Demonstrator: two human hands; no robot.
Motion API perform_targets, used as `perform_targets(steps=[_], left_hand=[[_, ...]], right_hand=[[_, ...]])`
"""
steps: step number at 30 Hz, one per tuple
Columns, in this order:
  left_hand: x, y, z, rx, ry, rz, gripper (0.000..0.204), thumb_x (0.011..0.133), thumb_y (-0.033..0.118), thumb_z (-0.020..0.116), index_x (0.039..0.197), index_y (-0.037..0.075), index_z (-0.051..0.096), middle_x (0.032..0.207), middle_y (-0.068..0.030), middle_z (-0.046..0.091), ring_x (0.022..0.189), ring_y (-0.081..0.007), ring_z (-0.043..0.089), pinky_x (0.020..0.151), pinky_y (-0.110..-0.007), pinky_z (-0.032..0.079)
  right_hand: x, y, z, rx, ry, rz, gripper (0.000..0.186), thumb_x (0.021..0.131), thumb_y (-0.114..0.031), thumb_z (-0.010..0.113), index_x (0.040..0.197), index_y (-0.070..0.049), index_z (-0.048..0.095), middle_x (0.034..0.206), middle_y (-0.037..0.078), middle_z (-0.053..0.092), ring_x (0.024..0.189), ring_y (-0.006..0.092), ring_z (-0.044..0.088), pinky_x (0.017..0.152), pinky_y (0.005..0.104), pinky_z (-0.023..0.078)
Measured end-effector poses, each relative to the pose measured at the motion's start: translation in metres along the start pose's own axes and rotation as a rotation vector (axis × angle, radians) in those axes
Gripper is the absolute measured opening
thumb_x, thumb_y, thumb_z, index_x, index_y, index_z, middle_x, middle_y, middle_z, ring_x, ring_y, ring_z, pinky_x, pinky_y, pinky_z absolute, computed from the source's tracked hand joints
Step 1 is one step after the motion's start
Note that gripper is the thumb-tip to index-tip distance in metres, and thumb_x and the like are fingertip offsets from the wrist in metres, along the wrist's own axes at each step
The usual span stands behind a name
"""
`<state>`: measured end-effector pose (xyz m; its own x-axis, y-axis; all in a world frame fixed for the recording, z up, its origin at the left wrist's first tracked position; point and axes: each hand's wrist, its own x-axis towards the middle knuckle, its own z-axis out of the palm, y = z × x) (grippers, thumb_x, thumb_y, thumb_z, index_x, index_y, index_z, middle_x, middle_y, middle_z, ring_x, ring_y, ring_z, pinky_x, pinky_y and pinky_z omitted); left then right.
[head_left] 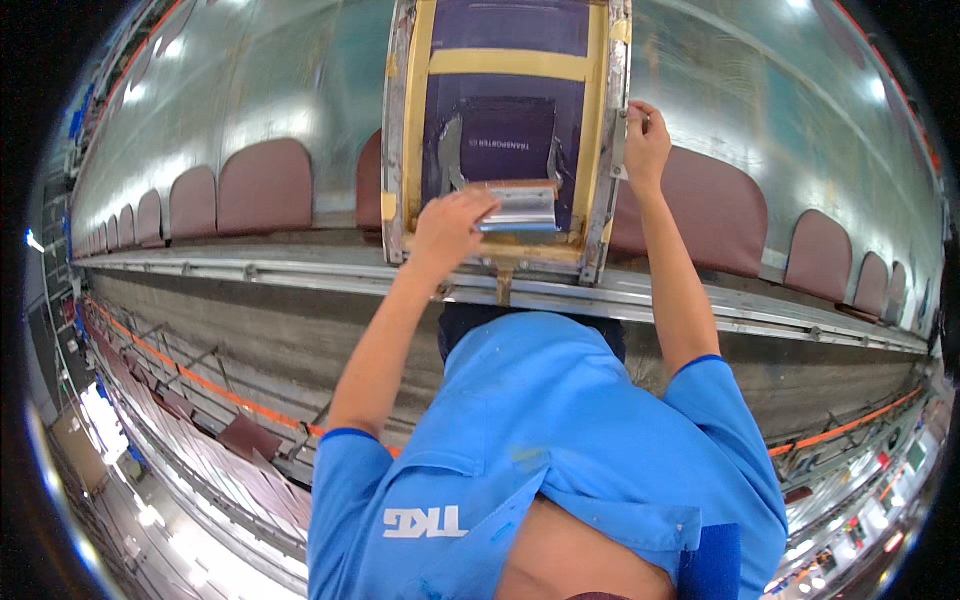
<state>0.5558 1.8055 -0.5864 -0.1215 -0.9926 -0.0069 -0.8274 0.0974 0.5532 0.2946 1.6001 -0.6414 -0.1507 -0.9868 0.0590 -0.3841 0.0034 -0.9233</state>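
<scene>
Squeegee [520,208] held low over a framed screen [508,65], by the table's [250,90] near edge.
The left hand's [450,232] fingers pinch the squeegee's left end; the right hand's [648,145] curl at the frame's [394,150] right rail, whether gripping I cannot tell. Apparently a spreading stroke is in hand; the next move likely calls for a level blade and steady frame.

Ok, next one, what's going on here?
The person's left hand holds a wide metal squeegee at the near end of a taped metal frame, over its dark purple panel. The right hand is at the frame's right edge. Grey smears show on the panel. Whether the squeegee touches it is unclear.
</scene>
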Motion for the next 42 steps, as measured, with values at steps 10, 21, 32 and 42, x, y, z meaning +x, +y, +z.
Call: perform_targets(steps=[10, 21, 32, 42], left_hand=[[-0.055, -0.077, -0.02, 0.141, 0.036, 0.047, 0.061, 0.067, 0.011, 0.083, 0.126, 0.019, 0.069, 0.131, 0.0, 0.069, 0.122, -0.0211, 0.064, 0.088, -0.036, 0.048], [-0.052, -0.101, -0.014, 0.224, 0.067, 0.166, 0.06, 0.066, 0.004, 0.079, 0.122, 0.02, 0.07, 0.128, 0.0008, 0.07, 0.118, -0.0214, 0.065, 0.086, -0.037, 0.047], [0.146, -0.148, -0.088, 0.102, -0.135, -0.054, 0.033, 0.076, 0.025, 0.078, 0.103, 0.007, 0.073, 0.092, -0.0204, 0.072, 0.091, -0.0373, 0.07, 0.08, -0.047, 0.053], [0.084, -0.138, -0.061, 0.059, -0.173, -0.076, 0.032, 0.083, 0.03, 0.076, 0.113, 0.019, 0.072, 0.096, -0.0089, 0.074, 0.094, -0.0336, 0.07, 0.081, -0.046, 0.055]], right_hand=[[-0.023, -0.007, 0.064, -0.111, -0.021, -0.015, 0.022, 0.1, -0.024, 0.061, 0.111, -0.007, 0.071, 0.075, 0.009, 0.065, 0.066, 0.0167, 0.058, 0.066, 0.0343, 0.047], [-0.014, 0.004, 0.056, -0.464, -0.075, -0.278, 0.025, 0.098, -0.029, 0.064, 0.112, -0.011, 0.072, 0.077, 0.012, 0.065, 0.069, 0.031, 0.062, 0.072, 0.0428, 0.051], [0.005, -0.115, 0.142, -0.652, -0.777, -0.574, 0.029, 0.077, -0.024, 0.077, 0.09, 0.0, 0.068, 0.093, 0.024, 0.071, 0.095, 0.0418, 0.067, 0.084, 0.0503, 0.052], [-0.068, -0.095, 0.125, -0.703, -0.745, -0.479, 0.036, 0.091, -0.03, 0.072, 0.11, -0.001, 0.062, 0.093, 0.018, 0.069, 0.093, 0.038, 0.068, 0.081, 0.0461, 0.053]])
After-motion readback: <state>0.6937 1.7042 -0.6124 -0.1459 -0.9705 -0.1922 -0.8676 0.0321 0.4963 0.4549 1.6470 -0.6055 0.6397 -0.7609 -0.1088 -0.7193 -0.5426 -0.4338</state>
